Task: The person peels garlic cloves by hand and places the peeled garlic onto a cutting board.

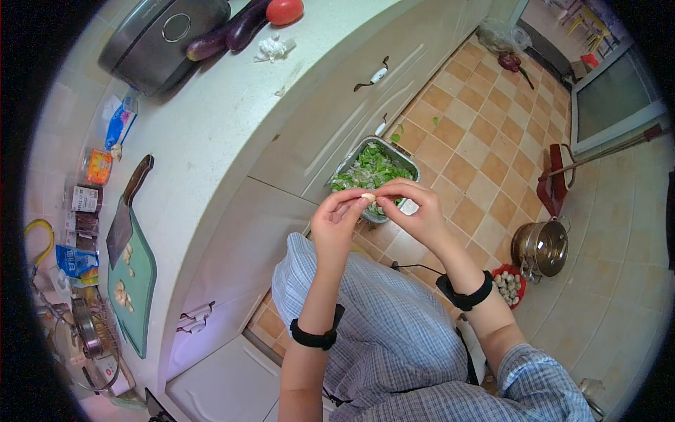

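Both hands meet over a metal bin (411, 163) of green vegetable scraps that stands on the tiled floor against the cabinet fronts. The left hand (336, 221) and the right hand (413, 211) each pinch one small pale garlic clove (368, 198) between thumb and fingertips, fingers drawn narrow around it; the clove hangs just above the near rim of the bin. Each wrist wears a black band.

On the floor to the right of the bin, a steel pot (540, 247) stands with a red bowl of pale round pieces (508, 285) touching its near side.

To the left of the bin, up on the white counter (232, 126), lies a green cutting board (133, 281) with more garlic cloves (122, 292) on it and a cleaver (125, 214) resting across its far end. Farther along the counter from the bin lie two eggplants (228, 34) beside a tomato (284, 10), with a dark appliance (158, 39) just left of them.
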`<control>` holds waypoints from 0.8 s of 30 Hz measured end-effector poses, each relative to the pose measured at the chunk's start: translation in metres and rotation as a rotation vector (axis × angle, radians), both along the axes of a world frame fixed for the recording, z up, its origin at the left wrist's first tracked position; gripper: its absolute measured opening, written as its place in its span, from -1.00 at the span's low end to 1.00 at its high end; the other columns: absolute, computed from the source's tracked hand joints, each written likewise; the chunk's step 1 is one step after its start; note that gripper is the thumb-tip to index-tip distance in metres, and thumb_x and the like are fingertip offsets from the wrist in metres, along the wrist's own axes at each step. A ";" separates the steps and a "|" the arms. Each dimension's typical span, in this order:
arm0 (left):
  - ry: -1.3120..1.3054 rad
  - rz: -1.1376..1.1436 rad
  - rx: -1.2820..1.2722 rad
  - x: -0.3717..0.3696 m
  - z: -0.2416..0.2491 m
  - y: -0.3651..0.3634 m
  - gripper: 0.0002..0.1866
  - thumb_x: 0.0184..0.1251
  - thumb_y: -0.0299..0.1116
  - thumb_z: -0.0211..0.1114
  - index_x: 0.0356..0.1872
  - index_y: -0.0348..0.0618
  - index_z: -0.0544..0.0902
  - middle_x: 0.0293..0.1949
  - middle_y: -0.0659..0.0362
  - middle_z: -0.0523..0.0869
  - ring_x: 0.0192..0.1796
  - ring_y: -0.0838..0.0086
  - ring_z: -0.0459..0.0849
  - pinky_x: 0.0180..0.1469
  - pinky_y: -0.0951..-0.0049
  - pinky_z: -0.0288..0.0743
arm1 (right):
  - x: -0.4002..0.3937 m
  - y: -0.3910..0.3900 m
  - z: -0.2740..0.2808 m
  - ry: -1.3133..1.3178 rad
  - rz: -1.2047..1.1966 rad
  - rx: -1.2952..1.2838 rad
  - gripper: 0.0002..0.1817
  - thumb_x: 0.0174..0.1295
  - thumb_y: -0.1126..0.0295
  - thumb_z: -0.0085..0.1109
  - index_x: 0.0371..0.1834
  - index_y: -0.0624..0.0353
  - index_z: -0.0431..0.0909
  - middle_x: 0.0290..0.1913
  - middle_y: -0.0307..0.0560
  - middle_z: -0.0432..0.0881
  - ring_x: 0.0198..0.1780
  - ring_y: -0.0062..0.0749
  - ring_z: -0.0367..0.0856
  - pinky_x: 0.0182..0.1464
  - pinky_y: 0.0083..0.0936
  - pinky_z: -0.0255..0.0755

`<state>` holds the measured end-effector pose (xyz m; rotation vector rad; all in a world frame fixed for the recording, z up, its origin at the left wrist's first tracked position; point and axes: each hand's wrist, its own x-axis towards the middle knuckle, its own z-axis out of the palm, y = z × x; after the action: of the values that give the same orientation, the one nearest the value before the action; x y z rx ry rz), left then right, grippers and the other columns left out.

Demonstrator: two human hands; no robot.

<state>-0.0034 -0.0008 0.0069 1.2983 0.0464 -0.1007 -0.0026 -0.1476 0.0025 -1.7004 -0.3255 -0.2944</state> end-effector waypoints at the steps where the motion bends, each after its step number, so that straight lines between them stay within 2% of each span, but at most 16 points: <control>1: -0.014 -0.001 0.003 0.000 -0.001 0.000 -0.84 0.09 -0.59 0.21 -0.27 -0.35 0.53 -0.26 0.11 0.60 -0.16 0.49 0.57 -0.07 0.57 0.43 | 0.000 0.000 0.001 -0.013 0.013 -0.021 -0.87 -0.02 0.56 0.18 -0.35 0.28 0.55 -0.36 -0.08 0.58 -0.34 -0.46 0.56 -0.29 -0.63 0.45; 14: -0.101 0.001 0.039 -0.001 -0.004 -0.002 -0.83 0.06 -0.61 0.23 -0.27 -0.35 0.53 -0.26 0.12 0.60 -0.19 0.51 0.57 -0.09 0.58 0.44 | 0.000 0.000 -0.004 0.085 0.021 0.007 -0.88 0.00 0.54 0.17 -0.37 0.30 0.55 -0.37 -0.08 0.58 -0.34 -0.47 0.57 -0.27 -0.63 0.45; 24: -0.053 0.020 0.054 0.000 -0.003 -0.001 -0.83 0.08 -0.58 0.22 -0.26 -0.34 0.54 -0.29 0.12 0.61 -0.21 0.52 0.58 -0.12 0.59 0.44 | 0.000 -0.001 -0.008 0.121 0.045 0.079 -0.86 -0.01 0.54 0.17 -0.34 0.29 0.55 -0.37 -0.09 0.58 -0.34 -0.47 0.57 -0.27 -0.62 0.45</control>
<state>-0.0036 -0.0016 0.0035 1.3536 0.0168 -0.0478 -0.0026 -0.1482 -0.0055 -1.6236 -0.2590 -0.1686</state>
